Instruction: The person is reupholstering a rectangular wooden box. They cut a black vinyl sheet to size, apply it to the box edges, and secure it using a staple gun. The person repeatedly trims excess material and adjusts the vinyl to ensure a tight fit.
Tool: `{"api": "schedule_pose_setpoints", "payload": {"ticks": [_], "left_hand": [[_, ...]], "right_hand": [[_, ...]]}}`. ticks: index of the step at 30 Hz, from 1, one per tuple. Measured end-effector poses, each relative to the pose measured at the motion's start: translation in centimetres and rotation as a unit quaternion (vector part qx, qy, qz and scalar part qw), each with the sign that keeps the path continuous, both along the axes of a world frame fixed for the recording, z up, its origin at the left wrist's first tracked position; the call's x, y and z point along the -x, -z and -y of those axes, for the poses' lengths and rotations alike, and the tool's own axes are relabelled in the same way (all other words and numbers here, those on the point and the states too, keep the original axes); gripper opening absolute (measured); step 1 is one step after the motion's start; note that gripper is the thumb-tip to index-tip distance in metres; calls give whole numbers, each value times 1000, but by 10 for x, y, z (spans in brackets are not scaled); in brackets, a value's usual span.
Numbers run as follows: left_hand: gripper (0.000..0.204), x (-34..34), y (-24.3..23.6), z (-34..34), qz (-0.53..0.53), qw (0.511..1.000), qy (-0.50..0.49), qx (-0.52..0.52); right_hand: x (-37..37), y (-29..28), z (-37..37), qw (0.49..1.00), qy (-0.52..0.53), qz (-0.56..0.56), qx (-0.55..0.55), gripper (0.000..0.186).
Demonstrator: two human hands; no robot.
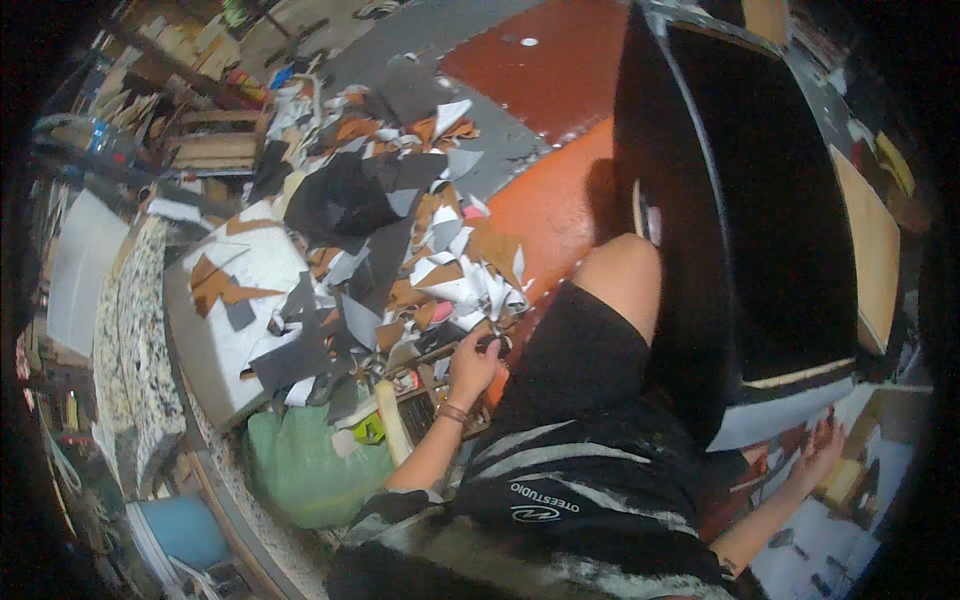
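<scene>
My left hand (474, 368) is closed around a small dark object (490, 344), too blurred to name, above the wooden tool box (428, 408). My right hand (820, 452) is at the lower right, its fingers apart beside the loose pale grey flap (780, 416) of a large upholstered piece. No object shows in it. That black-covered piece (770, 220) stands on the right against my bare knee (628, 270), with a bare wooden strip (800, 374) showing above the flap.
Scraps of brown, white and grey material (455, 270) are heaped on the left. Near them are a white block (235, 310), a green sack (310, 465), a speckled foam slab (145, 350) and a blue container (183, 530). Orange floor (560, 210) shows ahead; a plywood panel (868, 250) stands far right.
</scene>
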State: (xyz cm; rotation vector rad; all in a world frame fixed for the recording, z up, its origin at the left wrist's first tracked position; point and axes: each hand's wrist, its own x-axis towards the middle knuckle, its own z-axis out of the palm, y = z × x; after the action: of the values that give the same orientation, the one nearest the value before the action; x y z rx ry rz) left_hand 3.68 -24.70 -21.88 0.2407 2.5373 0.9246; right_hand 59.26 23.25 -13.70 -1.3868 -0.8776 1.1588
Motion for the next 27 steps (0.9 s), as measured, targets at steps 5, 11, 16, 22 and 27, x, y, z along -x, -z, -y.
{"api": "schedule_pose_setpoints", "payload": {"ticks": [5,11,16,22,27], "left_hand": [[23,29,60,74,-194,956,-204,-79],[24,150,44,136,-321,834,-429,-128],[51,219,107,217,-145,846,-512,27],[50,194,124,168,-35,912,-397,-99],[41,132,53,55,-46,941,-254,-219]], "right_hand": [[52,-44,-6,999,-12,42,-7,57],[75,-67,-14,996,-25,69,-56,49],[92,-59,-9,983,-53,143,-97,44],[104,-84,3,952,-98,239,-163,41],[124,-116,13,953,-114,211,-187,40]]}}
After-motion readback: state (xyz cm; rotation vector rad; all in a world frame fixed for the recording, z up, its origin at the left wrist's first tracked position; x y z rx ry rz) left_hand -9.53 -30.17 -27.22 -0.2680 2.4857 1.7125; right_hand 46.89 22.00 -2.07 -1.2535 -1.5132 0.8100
